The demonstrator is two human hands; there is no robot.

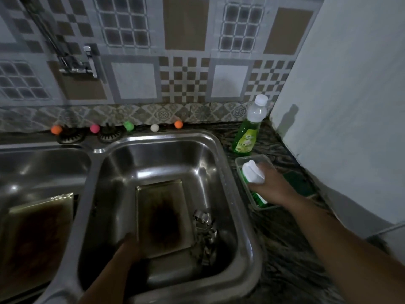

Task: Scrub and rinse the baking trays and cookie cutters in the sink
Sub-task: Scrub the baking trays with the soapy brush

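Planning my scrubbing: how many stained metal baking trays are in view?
2. One stained metal baking tray lies in the right sink basin; another sits in the left basin. More may be hidden.

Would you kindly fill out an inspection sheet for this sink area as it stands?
Surface: dark patterned countertop around a double steel sink.
Job's things: stained rectangular baking tray in the right basin, metal cookie cutters beside it; second stained tray in the left basin.
Clutter: green dish-soap bottle, clear plastic tub, green scouring pad, coloured balls along the ledge.
Grippers: right hand grips a white-handled green brush; left hand touches the tray's edge, grip unclear.
Cables: nothing seen.
Surroundings: patterned tiles, wall tap.
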